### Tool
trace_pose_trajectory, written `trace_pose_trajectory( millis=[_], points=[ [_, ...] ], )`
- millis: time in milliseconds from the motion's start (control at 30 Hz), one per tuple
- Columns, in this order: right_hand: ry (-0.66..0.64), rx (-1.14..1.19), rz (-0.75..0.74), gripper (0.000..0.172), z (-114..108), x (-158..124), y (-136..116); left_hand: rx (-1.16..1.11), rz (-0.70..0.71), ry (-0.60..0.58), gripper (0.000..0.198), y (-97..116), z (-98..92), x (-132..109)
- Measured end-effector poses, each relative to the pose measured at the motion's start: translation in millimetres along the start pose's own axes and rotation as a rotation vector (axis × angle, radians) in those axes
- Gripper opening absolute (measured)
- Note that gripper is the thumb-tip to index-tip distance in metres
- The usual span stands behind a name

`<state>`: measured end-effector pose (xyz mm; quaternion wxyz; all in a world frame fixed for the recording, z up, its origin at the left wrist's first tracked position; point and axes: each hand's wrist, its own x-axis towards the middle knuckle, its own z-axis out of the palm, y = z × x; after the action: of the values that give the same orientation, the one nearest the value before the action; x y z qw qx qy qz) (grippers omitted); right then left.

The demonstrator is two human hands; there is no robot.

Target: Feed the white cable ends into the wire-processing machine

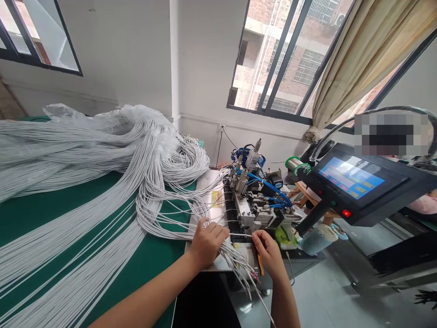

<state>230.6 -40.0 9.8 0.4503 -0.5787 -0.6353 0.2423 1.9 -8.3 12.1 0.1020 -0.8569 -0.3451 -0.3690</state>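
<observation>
My left hand (209, 242) is closed around a bundle of white cables (235, 259), beside the front corner of a metal machine (251, 205). The loose cable ends fan out below it, some with reddish tips. Between my two hands one white cable (241, 234) runs nearly straight. The fingertips of my right hand (268, 250) pinch that cable near its end, just in front of the machine. An orange and black tool handle (260, 264) shows next to the right wrist.
Masses of white cable (85, 218) cover the green table (20, 218) at left, partly under clear plastic (129, 118). A screen panel (355, 177) juts out at right, near a wire spool (296, 166) and a blue roll (319, 239). Another person is partly visible behind the panel.
</observation>
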Motion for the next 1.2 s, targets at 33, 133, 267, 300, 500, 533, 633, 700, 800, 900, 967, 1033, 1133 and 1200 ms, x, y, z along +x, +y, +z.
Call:
trace_pose_trajectory(
  millis=[33,133,267,300,500,533,633,700,800,900,967,1033,1133,1200],
  points=[
    [-0.011,0.0,-0.007,0.032,0,0,-1,0.002,0.002,-0.01,0.026,0,-0.4,0],
    [-0.028,0.017,-0.011,0.03,-1,0,-3,-0.003,0.028,-0.029,0.027,-1,0.7,0],
    [-0.015,0.094,0.032,0.032,3,1,-2,-0.024,0.094,-0.057,0.022,-3,4.8,0],
    [-0.008,0.126,0.045,0.032,5,1,-1,-0.029,0.114,-0.065,0.022,-4,5.8,0],
    [0.028,0.323,0.081,0.034,17,5,0,-0.036,0.178,-0.133,0.019,-7,8.8,1],
    [0.031,0.348,0.087,0.034,18,6,0,-0.033,0.178,-0.15,0.018,-7,8.7,1],
    [0.042,0.373,0.116,0.035,18,7,2,-0.019,0.158,-0.196,0.017,-7,7.7,1],
    [0.063,0.311,0.132,0.037,15,8,5,-0.002,0.137,-0.21,0.027,-6,6.9,1],
    [0.084,0.122,0.104,0.036,10,9,11,0.017,0.109,-0.22,0.038,-5,6.9,1],
    [0.066,-0.012,0.06,0.034,9,12,16,0.015,0.072,-0.255,0.037,-4,8.3,1],
    [0.05,-0.026,0.057,0.035,10,14,20,0.01,0.049,-0.283,0.039,-5,9.5,1],
    [0.037,-0.011,0.066,0.036,12,16,25,0.003,0.035,-0.306,0.042,-5,10.7,1],
    [-0.006,0.029,0.074,0.037,15,20,31,-0.008,0.023,-0.325,0.046,-6,11.7,0],
    [-0.038,0.06,0.08,0.036,15,20,34,-0.01,0.018,-0.331,0.046,-6,12.0,0]
  ],
)
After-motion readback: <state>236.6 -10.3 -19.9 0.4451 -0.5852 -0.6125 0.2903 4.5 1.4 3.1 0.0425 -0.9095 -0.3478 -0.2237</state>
